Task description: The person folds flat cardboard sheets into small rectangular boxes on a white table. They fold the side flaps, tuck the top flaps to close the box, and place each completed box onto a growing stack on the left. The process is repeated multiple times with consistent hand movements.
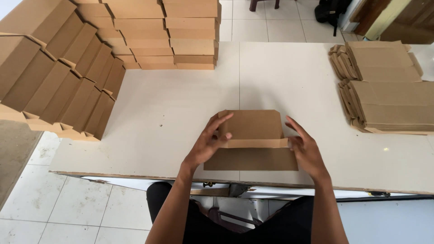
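Head view, looking down: cardboard box blank [251, 144] lies on the pale surface [181, 104] near its front edge, directly before us. Its rear panel is raised and folded forward, with a narrow folded lip running across the middle; the front panel lies flat.

Our left hand [209, 143] grips the blank's left side, fingers spread over the raised panel's corner and the thumb pressing on the lip. Our right hand [304, 147] is open, fingers loosely extended, touching the right end of the lip; we cannot tell whether it grips or only steadies.

Progress, as we judge it: this box is partly formed, with one fold up, side walls not yet standing and nothing closed.

Far left, rows of folded cardboard boxes [63, 77] stand packed on edge, and more are stacked at the back [167, 34]. At right, two piles of flat cardboard blanks [384, 90] sit well apart from our hands. Tiled floor [81, 212] shows below the surface's edge.
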